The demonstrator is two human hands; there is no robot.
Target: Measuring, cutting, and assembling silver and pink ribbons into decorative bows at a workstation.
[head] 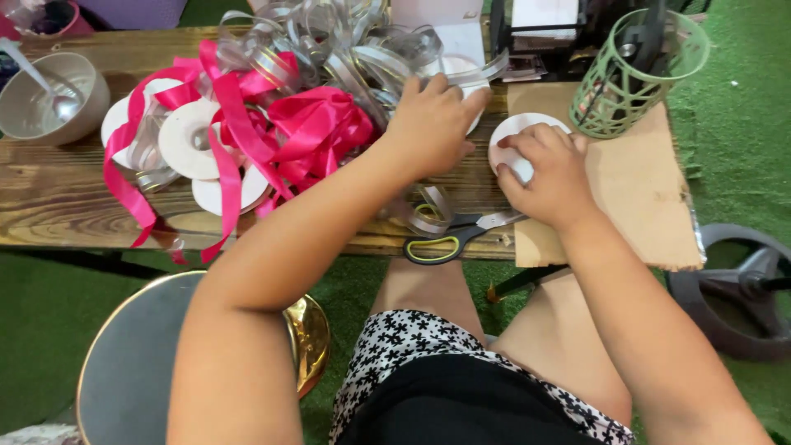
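My left hand [432,124] rests palm down on a heap of silver ribbon [346,49], its fingers over a white spool at the heap's right side. My right hand [548,169] curls over a white round disc [515,132] that lies on a brown cardboard sheet [634,189]. Loose pink ribbon [305,124] is tangled beside the silver, across several white spools [185,140]. Black scissors with yellow-green handles [449,243] lie at the table's near edge, just below both hands.
A wooden table [58,189] holds a grey bowl with a spoon [45,95] at the far left and a green wire basket [634,70] at the far right. A round grey stool with a gold rim [132,363] stands below left, a black wheel [741,284] at right, on green turf.
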